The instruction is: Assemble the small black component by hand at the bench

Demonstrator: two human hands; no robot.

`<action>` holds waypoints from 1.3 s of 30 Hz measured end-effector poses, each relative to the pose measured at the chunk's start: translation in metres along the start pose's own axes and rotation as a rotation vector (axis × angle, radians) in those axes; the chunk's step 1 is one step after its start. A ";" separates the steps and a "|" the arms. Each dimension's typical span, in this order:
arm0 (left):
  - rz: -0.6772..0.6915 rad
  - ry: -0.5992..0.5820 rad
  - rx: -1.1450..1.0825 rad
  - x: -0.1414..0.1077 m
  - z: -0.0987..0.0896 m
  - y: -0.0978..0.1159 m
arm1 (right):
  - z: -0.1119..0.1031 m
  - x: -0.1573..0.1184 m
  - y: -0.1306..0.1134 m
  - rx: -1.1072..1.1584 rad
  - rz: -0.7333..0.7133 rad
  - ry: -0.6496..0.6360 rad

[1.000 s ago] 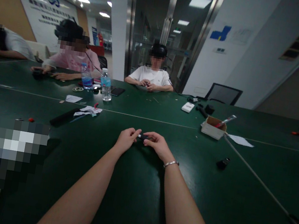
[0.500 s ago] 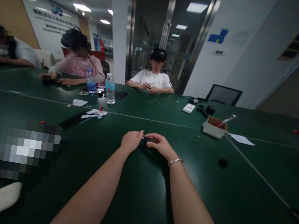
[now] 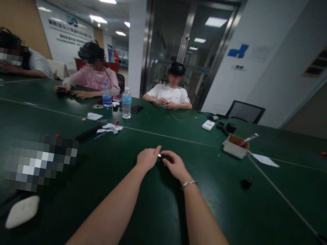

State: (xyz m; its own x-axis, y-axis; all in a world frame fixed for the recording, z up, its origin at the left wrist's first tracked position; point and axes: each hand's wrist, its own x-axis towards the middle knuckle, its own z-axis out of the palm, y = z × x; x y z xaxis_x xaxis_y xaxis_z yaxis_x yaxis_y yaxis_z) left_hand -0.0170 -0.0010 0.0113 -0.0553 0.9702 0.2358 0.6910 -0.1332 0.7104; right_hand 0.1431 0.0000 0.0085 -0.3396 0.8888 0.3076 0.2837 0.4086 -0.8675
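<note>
Left thumb [image 3: 158, 151] now points up, where a second ago it curled over the silver tip; both hands stay together, so I'd say handling continues; small black stick [image 3: 163, 156] sits between left hand [image 3: 147, 159] and right hand [image 3: 176, 165]; right fingers pinch its dark body; left grip hidden, can't tell; table [image 3: 158, 209] bare between forearms; box [image 3: 234, 150] sits forward-right; table's near edge out of view

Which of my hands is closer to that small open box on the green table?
Your right hand. It sits nearer your side of the table than the box, and left of it; your left hand is farther left.
</note>
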 end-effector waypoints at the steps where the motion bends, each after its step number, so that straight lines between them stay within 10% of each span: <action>1: 0.021 -0.010 -0.003 -0.001 0.000 0.000 | 0.001 0.000 0.001 -0.001 0.017 0.008; 16: 0.263 -0.078 -0.386 0.004 0.006 -0.007 | 0.003 0.006 0.017 0.189 0.125 0.137; 39: 0.098 -0.088 -0.291 0.009 0.005 -0.015 | 0.000 0.005 0.015 0.153 0.089 0.070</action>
State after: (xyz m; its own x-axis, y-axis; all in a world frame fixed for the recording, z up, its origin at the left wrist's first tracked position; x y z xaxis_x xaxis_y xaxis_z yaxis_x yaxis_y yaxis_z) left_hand -0.0241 0.0109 -0.0007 0.0724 0.9621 0.2628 0.4539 -0.2665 0.8503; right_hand 0.1452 0.0109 -0.0031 -0.2544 0.9345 0.2491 0.1683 0.2965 -0.9401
